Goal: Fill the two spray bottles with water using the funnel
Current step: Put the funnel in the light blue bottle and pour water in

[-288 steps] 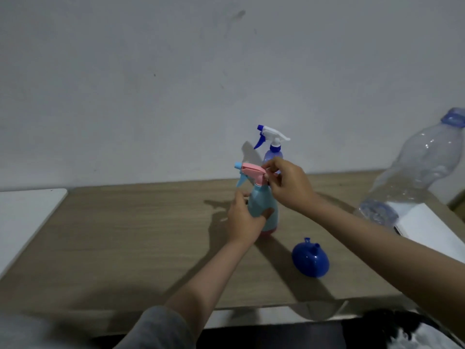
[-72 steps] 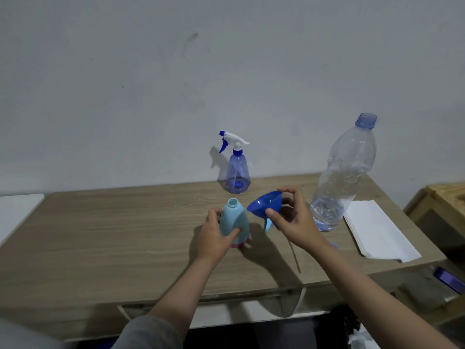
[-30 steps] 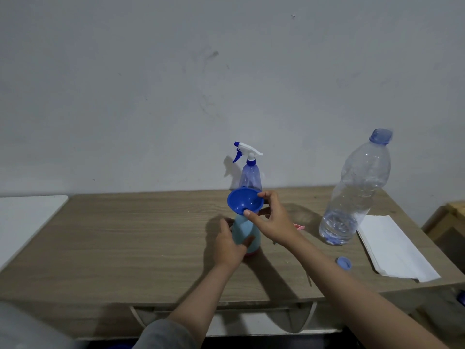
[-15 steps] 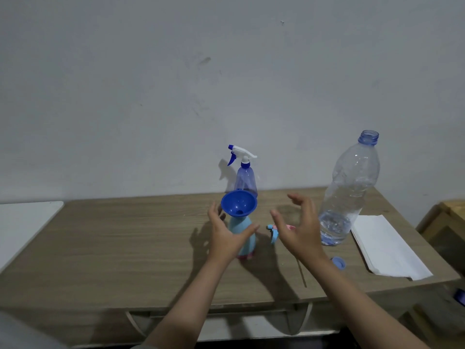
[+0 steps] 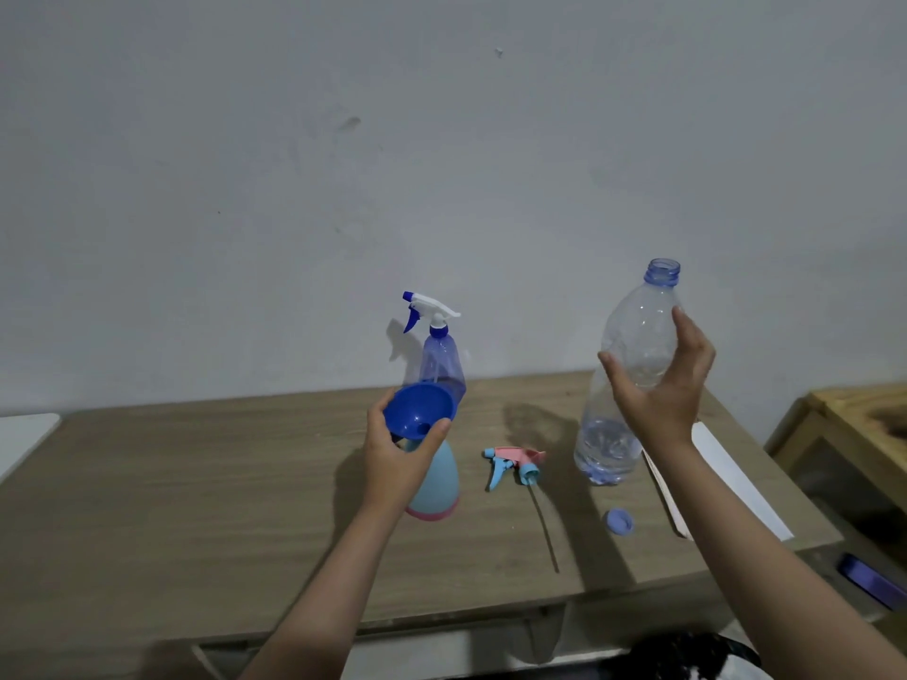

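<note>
Funnel seated in the light blue bottle, water bottle in hand beside it

The left hand (image 5: pixel 397 458) curls its thumb and fingers round the blue funnel (image 5: pixel 418 409) and the neck of the light blue spray bottle (image 5: pixel 435 488), which stands uncapped mid-table; the right hand (image 5: pixel 660 385) wraps the upper body of the clear water bottle (image 5: pixel 633 346), upright, open-mouthed, with a little water at its base. Between the 2 bottles lie the pink and blue trigger head (image 5: pixel 515 462) with its dip tube trailing toward the near edge, and nearer, the loose blue cap (image 5: pixel 619 521). The purple spray bottle (image 5: pixel 439 365) stands far, just behind the funnel, trigger on. White paper (image 5: pixel 736 488) reaches the table's (image 5: pixel 196 507) right edge; the left half offers bare wood
</note>
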{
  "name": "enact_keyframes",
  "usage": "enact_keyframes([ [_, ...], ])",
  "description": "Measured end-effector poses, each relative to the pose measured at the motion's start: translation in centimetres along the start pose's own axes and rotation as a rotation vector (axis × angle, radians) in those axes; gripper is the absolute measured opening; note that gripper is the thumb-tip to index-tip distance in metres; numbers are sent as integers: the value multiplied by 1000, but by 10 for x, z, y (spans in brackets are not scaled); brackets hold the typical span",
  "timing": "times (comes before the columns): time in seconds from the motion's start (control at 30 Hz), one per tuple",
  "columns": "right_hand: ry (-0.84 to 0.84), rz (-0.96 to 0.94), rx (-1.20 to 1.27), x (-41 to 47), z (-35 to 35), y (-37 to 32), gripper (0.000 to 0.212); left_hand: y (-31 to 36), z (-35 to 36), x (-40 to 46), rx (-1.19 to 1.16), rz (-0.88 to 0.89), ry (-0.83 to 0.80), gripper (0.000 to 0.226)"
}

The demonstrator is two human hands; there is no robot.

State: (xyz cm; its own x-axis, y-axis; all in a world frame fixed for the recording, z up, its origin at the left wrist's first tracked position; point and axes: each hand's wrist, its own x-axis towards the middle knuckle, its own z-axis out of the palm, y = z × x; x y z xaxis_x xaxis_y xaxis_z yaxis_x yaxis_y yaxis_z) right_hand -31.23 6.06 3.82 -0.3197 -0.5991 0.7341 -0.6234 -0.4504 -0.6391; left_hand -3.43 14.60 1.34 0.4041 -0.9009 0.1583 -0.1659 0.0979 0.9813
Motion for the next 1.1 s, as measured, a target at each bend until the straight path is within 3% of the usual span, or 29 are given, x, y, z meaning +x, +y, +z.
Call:
enact_keyframes([
  [0.27, -58, -32, 9, 17, 8, 16, 106, -2, -5, 1, -11, 7, -16, 66],
  [0.63, -50, -298, -5, 42, 18, -34, 85, 2, -8, 0, 24, 14, -41, 66],
  [0.87, -334, -439, 83, 48, 7, -85, 83, 8, -9, -2, 72, 16, -71, 65],
  [1.1, -808, -385, -89, 13, 4, -119, 84, 6, -15, 0, 91, 20, -126, 67],
])
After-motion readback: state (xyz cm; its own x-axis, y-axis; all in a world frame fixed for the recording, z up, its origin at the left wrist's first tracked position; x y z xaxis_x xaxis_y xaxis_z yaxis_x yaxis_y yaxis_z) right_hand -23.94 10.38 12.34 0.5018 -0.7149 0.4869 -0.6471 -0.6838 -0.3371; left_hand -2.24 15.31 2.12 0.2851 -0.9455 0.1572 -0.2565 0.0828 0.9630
